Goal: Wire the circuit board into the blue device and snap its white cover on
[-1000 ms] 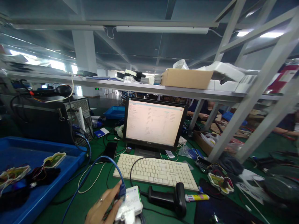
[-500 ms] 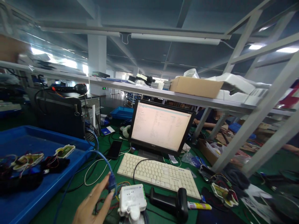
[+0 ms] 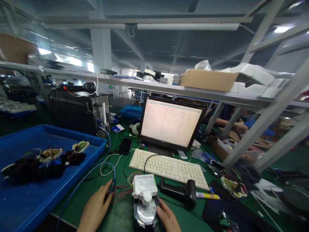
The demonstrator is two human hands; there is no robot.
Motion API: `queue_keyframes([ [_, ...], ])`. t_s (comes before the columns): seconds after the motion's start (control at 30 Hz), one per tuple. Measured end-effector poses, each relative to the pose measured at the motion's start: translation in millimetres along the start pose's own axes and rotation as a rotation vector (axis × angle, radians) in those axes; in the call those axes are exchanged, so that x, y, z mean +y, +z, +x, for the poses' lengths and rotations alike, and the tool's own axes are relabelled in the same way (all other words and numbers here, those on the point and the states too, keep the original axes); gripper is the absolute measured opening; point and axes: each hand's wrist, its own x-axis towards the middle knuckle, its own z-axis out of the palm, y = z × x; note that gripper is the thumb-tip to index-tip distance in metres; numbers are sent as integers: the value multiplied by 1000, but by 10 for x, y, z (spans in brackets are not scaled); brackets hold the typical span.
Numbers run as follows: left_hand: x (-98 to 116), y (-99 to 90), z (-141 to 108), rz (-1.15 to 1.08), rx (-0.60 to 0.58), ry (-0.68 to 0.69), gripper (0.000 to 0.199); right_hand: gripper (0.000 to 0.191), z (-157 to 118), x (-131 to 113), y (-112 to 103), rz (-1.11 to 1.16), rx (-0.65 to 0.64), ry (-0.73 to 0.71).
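bare hands (image 3: pixel 96 209), no sleeves showing

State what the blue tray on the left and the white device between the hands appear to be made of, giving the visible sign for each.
Blue tray: probably moulded plastic, judging by its uniform colour, soft sheen and rounded rim. White device: likely matte plastic casing, smooth with rounded corners; the round part beneath looks like shiny metal or glass, but blur leaves that open.

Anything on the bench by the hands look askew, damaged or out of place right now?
Nothing looks damaged or spilled. The left hand pinches the blue cable plug, unplugged and apart from the white meter module, which the right hand steadies. Loose red wires tangle between them.
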Motion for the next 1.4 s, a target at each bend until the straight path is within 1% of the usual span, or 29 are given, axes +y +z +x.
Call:
queue_keyframes([
  [0.07,24,0,-130,-95,63,-24,52,57,38,-4,185,89,3,65],
  [0.13,69,74,-323,-278,130,-69,50,57,56,5,246,145,20,98],
  [0.17,105,148,-437,-400,143,-110,48,57,55,17,252,167,32,109],
  [0.23,218,353,-669,-702,87,-191,49,57,36,45,252,197,62,129],
  [0.3,387,585,-853,-908,119,-300,58,57,7,64,264,215,96,144],
  [0.37,585,771,-945,-1051,102,-394,66,58,-19,61,288,234,118,149],
  [0.43,764,863,-940,-1150,65,-433,67,58,-36,37,308,235,112,137],
  [0.5,889,869,-873,-1217,17,-417,66,57,-49,10,317,211,86,122],
  [0.57,957,833,-788,-1270,-40,-397,65,56,-64,1,316,192,68,117],
  [0.67,994,795,-684,-1295,-112,-419,67,56,-92,16,304,181,61,125],
  [0.73,1003,791,-643,-1284,-135,-441,69,58,-97,-10,290,117,57,81],
  [0.77,1006,788,-630,-1274,-135,-456,71,61,-89,-54,282,43,71,20],
  [0.83,1013,767,-618,-1251,-130,-496,73,71,-42,-217,275,-202,106,-169],
  [0.87,1018,749,-617,-1239,-129,-516,73,77,-4,-329,280,-354,98,-268],
  [0.9,1022,729,-618,-1227,-127,-527,73,82,42,-449,293,-500,64,-346],
  [0.93,1024,711,-621,-1218,-118,-526,72,86,90,-565,314,-625,0,-392],
  [0.97,1023,699,-624,-1214,-105,-516,71,89,135,-662,340,-713,-76,-403],
  [1.0,1015,698,-624,-1216,-87,-502,70,93,173,-729,370,-757,-134,-393],
  [1.03,1000,709,-619,-1220,-65,-495,70,97,198,-759,399,-761,-160,-366],
  [1.1,946,765,-581,-1242,-35,-523,68,102,206,-705,444,-641,-115,-290],
  [1.2,840,893,-459,-1270,-41,-602,60,97,148,-460,465,-262,-28,-152],
  [1.27,792,961,-384,-1268,-72,-610,57,84,113,-335,462,-44,4,-77],
  [1.3,778,981,-369,-1265,-90,-603,58,75,106,-309,461,36,25,-42],
  [1.33,770,988,-375,-1259,-102,-593,61,66,106,-307,461,100,54,-5],
  [1.4,761,962,-450,-1222,-114,-520,69,53,112,-352,466,213,123,78],
])
